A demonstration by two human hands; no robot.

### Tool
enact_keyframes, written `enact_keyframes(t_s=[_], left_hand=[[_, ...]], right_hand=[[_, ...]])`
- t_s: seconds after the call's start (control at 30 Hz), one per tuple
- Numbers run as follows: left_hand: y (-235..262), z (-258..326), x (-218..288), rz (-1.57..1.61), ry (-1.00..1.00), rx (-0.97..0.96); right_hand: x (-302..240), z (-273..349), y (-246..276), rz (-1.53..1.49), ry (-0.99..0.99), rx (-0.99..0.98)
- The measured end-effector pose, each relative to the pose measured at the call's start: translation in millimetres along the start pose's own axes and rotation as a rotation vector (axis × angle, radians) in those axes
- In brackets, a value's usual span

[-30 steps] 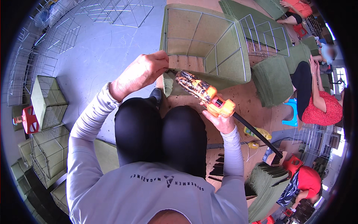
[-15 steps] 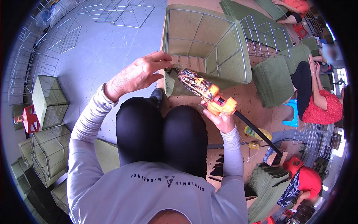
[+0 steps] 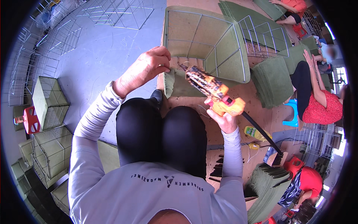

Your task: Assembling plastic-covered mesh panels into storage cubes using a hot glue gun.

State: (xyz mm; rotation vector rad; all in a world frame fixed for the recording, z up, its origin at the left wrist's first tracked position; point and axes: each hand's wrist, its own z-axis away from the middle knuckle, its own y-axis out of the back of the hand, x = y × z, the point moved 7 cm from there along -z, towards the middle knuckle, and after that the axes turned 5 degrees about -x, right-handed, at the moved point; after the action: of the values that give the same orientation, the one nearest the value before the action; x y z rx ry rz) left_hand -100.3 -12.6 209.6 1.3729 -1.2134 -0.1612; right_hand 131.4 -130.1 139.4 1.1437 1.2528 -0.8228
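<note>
My right hand [image 3: 223, 118] grips an orange glue gun [image 3: 216, 93] by its handle. Dark stains cover its barrel, and a black cable [image 3: 261, 128] trails from its rear. Its nozzle points up-left, a little apart from my left fingers. My left hand [image 3: 151, 63] has its thumb and fingers drawn together at the near left corner of a wire-framed box, on the edge of the green felt [image 3: 182, 85]. The exact contact at the fingertips is partly hidden. The box [image 3: 199, 31] lies with its open side toward me, lined with green felt over a metal wire frame [image 3: 244, 52].
Stacked green felt sheets [image 3: 272, 82] lie right of the box, beside a bare wire frame [image 3: 264, 37]. Felt-covered boxes [image 3: 50, 102] and a red stool [image 3: 31, 119] stand at left. A yellow bottle [image 3: 257, 133] lies at right. Co-workers [image 3: 322, 108] sit along the right.
My right hand has drawn the glue gun right and slightly down, away from the box corner. My left fingers have closed together at the felt edge.
</note>
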Motion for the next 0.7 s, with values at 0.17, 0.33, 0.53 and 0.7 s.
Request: enact_keyframes(t_s=[0.17, 0.33, 0.53, 0.7], left_hand=[[-3, -12, 7, 0.017, -0.063, -0.028], [-2, -8, 9, 0.002, -0.005, -0.046], [-11, -14, 8, 0.007, 0.077, -0.068], [-5, -6, 6, -0.053, 0.164, -0.077]], right_hand=[[7, 30, 36, -0.163, -0.123, 0.158], [52, 78, 70, -0.645, 0.072, 0.508], [235, 159, 100, -1.008, -0.119, 0.894], [382, 163, 91, -1.063, -0.239, 1.098]])
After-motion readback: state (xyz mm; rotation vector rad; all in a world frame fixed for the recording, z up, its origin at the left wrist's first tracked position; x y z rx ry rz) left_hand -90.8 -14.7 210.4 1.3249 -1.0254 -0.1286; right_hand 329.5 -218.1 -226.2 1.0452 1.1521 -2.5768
